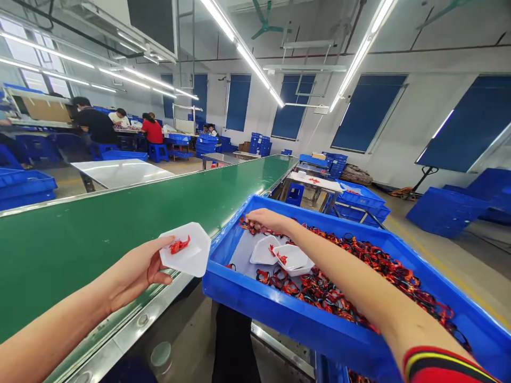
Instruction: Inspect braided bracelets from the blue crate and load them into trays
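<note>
Head: red piece [179, 245] slants up rightward; held tray [195, 256] beneath.

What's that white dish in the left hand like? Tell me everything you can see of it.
The dish is white, shallow and angular, apparently thin plastic. Small red pieces lie inside. The left hand grips one side, thumb over the edge. It's held up, open face showing, beside the blue bin near the green belt; whether it touches the bin is unclear.
</note>
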`<state>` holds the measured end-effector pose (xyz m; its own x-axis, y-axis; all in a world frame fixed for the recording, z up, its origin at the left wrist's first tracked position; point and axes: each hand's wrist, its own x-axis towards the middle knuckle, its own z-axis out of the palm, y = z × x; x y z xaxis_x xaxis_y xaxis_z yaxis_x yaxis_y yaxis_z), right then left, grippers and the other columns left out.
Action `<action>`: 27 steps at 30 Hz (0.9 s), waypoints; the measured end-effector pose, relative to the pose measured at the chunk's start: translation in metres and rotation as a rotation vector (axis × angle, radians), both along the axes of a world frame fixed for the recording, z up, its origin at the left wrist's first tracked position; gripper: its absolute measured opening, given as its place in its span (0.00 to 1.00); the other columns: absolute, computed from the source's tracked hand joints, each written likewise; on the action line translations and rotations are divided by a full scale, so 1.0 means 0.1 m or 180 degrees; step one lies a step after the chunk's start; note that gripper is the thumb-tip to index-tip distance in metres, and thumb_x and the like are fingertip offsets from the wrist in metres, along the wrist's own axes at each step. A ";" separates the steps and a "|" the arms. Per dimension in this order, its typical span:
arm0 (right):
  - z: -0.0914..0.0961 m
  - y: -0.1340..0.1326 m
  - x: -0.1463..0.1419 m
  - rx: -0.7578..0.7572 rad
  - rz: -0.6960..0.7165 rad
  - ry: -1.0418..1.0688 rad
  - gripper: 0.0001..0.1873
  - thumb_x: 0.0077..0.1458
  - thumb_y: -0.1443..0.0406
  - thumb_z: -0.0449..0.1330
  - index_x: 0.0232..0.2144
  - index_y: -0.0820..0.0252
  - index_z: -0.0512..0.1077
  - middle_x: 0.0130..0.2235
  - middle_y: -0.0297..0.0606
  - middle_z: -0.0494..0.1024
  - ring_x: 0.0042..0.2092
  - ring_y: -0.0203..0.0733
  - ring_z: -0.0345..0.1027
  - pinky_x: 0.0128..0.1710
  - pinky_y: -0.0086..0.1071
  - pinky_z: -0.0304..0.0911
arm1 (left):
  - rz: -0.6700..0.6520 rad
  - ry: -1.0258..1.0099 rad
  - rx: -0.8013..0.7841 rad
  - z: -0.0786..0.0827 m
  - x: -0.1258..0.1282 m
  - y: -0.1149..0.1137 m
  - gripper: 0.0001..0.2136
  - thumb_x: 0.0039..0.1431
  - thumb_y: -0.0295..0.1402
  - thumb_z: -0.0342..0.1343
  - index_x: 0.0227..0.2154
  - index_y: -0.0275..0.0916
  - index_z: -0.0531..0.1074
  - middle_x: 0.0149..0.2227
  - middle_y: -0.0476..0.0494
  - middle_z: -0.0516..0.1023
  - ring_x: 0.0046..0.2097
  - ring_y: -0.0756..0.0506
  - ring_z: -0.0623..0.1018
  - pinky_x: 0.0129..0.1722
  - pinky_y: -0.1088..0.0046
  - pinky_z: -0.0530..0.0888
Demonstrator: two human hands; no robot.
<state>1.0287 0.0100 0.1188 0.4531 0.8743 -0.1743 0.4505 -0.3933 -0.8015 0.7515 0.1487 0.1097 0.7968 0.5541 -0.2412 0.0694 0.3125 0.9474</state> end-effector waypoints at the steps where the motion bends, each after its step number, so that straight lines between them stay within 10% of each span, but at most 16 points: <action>1: 0.08 -0.12 -0.03 0.0125 0.0097 0.0259 0.13 0.60 0.58 0.49 0.32 0.62 0.65 0.27 0.30 0.64 0.23 0.27 0.55 0.20 0.22 0.53 | -0.0059 -0.0005 -0.0044 -0.01 0.00 -0.02 0.14 0.55 0.32 0.55 0.44 0.36 0.71 0.36 0.40 0.77 0.27 0.48 0.75 0.14 0.76 0.75; 8: 0.27 -0.74 -0.53 0.0570 0.0583 0.1683 0.14 0.54 0.54 0.53 0.29 0.59 0.59 0.25 0.27 0.56 0.21 0.26 0.44 0.17 0.21 0.39 | -0.0481 -0.0169 -0.0169 -0.02 -0.01 -0.32 0.16 0.56 0.36 0.54 0.45 0.35 0.71 0.32 0.40 0.77 0.26 0.48 0.74 0.14 0.76 0.74; 17: 0.21 -0.81 -0.80 0.0697 0.0905 0.2287 0.15 0.53 0.55 0.56 0.27 0.61 0.60 0.25 0.28 0.56 0.20 0.25 0.43 0.16 0.20 0.37 | -0.0836 -0.0127 0.0081 -0.02 -0.09 -0.56 0.23 0.54 0.45 0.53 0.49 0.35 0.68 0.36 0.38 0.79 0.29 0.47 0.75 0.15 0.80 0.72; 22: 0.23 -0.74 -0.97 0.0785 0.0976 0.2114 0.13 0.55 0.56 0.55 0.28 0.61 0.64 0.22 0.27 0.58 0.20 0.27 0.46 0.16 0.21 0.39 | -0.0947 -0.0016 0.0101 -0.04 -0.11 -0.65 0.25 0.55 0.49 0.50 0.50 0.37 0.68 0.35 0.39 0.79 0.27 0.48 0.75 0.14 0.81 0.69; 27: 0.47 -0.63 -1.03 0.0795 0.1290 0.0254 0.14 0.57 0.58 0.53 0.34 0.62 0.72 0.28 0.31 0.69 0.22 0.27 0.53 0.18 0.22 0.47 | -0.0975 -0.0001 -0.0236 -0.10 -0.05 -0.70 0.24 0.56 0.50 0.49 0.43 0.33 0.73 0.25 0.42 0.78 0.21 0.50 0.72 0.14 0.81 0.68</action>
